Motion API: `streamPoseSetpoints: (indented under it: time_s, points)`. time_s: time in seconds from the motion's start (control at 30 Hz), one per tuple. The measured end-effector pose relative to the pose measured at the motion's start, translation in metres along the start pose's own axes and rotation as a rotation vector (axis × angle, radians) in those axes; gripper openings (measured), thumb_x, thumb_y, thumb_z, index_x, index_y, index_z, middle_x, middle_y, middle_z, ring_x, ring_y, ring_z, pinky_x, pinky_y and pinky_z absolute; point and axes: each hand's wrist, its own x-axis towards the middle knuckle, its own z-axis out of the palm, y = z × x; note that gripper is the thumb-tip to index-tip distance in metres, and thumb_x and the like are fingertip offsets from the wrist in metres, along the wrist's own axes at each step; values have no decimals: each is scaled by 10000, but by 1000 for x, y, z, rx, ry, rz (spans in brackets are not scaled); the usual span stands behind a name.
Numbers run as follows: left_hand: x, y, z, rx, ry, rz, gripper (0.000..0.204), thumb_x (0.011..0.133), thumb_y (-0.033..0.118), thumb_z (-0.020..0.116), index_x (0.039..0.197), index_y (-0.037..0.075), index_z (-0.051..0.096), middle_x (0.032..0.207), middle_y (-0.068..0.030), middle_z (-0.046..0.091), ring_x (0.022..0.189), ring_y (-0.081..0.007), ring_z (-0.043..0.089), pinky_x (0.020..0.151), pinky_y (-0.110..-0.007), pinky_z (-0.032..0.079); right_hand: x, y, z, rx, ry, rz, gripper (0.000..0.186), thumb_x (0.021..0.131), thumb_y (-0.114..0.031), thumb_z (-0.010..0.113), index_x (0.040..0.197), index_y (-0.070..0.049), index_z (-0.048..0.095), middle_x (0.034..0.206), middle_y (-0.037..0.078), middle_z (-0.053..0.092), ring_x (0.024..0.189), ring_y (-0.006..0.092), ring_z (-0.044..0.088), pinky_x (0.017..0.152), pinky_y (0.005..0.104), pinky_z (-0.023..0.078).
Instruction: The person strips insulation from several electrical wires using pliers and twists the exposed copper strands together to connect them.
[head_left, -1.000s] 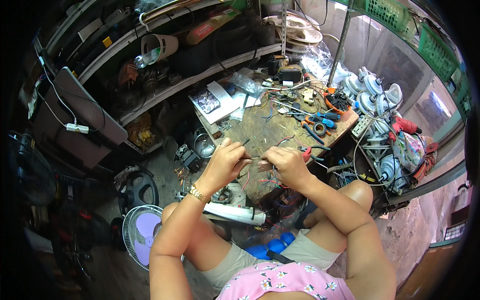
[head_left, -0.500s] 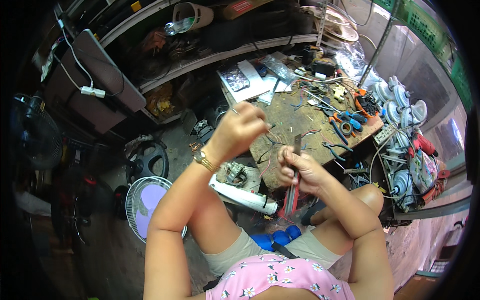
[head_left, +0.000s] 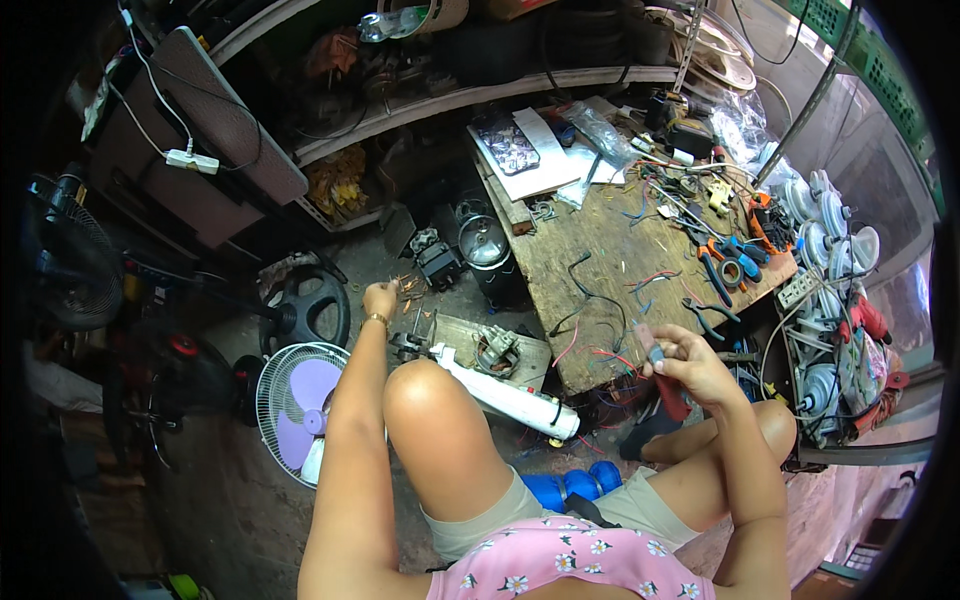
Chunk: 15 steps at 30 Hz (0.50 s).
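Note:
My left hand (head_left: 379,300) reaches out over the floor, fingers drawn together. Whatever it may hold is too small to make out. Beside it lies a scatter of copper-coloured scraps (head_left: 410,290). My right hand (head_left: 688,365) is closed on a flat, narrow blade-like tool (head_left: 655,354), held over the near right part of the wooden bench. A red part (head_left: 673,400) hangs just below that hand; its exact kind is unclear. Short cut wires lie on the bench around it, among them a black wire (head_left: 582,285) and a red wire (head_left: 612,355).
Pliers (head_left: 712,317), a tape roll (head_left: 732,272) and other tools crowd the right of the wooden bench (head_left: 560,240). A fan with purple blades (head_left: 312,400) stands on the floor at left. A white fan part (head_left: 510,392) lies before my knees, near a metal pot (head_left: 484,245).
My left hand has swung from above the bench edge down and left to the floor by the copper-coloured scraps. My right hand and its tool have shifted right in the picture as the view turned.

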Motion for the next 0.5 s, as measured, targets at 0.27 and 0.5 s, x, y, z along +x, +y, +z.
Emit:
streamPoseSetpoints:
  time_s: [0.27, 0.5]
  points:
    - [44, 60, -18, 56, 201, 427, 333, 859, 292, 539, 1032, 26, 638, 1039, -189, 629, 992, -342, 590, 873, -389, 445, -5, 4, -16, -177, -39, 144, 220, 913, -67, 463, 1129, -23, 464, 785, 92, 626, 686, 128, 627, 464, 232, 480]
    - [9, 221, -4, -157, 18, 920, 242, 845, 91, 546, 1067, 17, 609, 986, -135, 636, 903, -215, 616, 813, -315, 476, 4, 15, -30, -1419, -105, 38, 975, 568, -197, 808, 1339, 7, 248, 1065, 258, 555, 907, 380, 608, 742, 436, 503]
